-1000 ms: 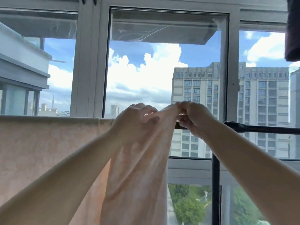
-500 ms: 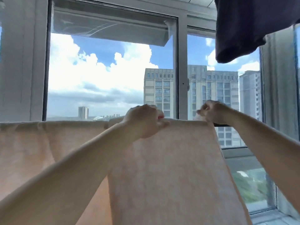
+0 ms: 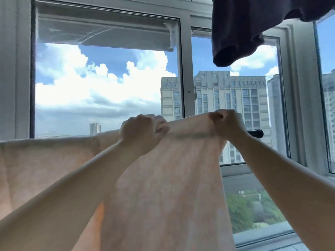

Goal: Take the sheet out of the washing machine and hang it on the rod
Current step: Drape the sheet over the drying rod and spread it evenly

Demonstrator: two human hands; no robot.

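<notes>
Both forearms reached up and forward. Left hand [image 3: 143,133] had fingers curled, gripping the top fold of the peach sheet [image 3: 163,187]; right hand [image 3: 227,124] likewise fisted on the same fold, further right. Sheet lay draped over the black rod [image 3: 256,133], hanging down toward the viewer, the stretch between the hands taut. Rod's long axis ran left-right; only its right end stood bare, just beside the right hand, so that hand was the nearer one for any further spreading, I judged. Overhead, a dark garment [image 3: 244,29]. Beyond, window frame [image 3: 186,69], tower block [image 3: 226,96], cloud
</notes>
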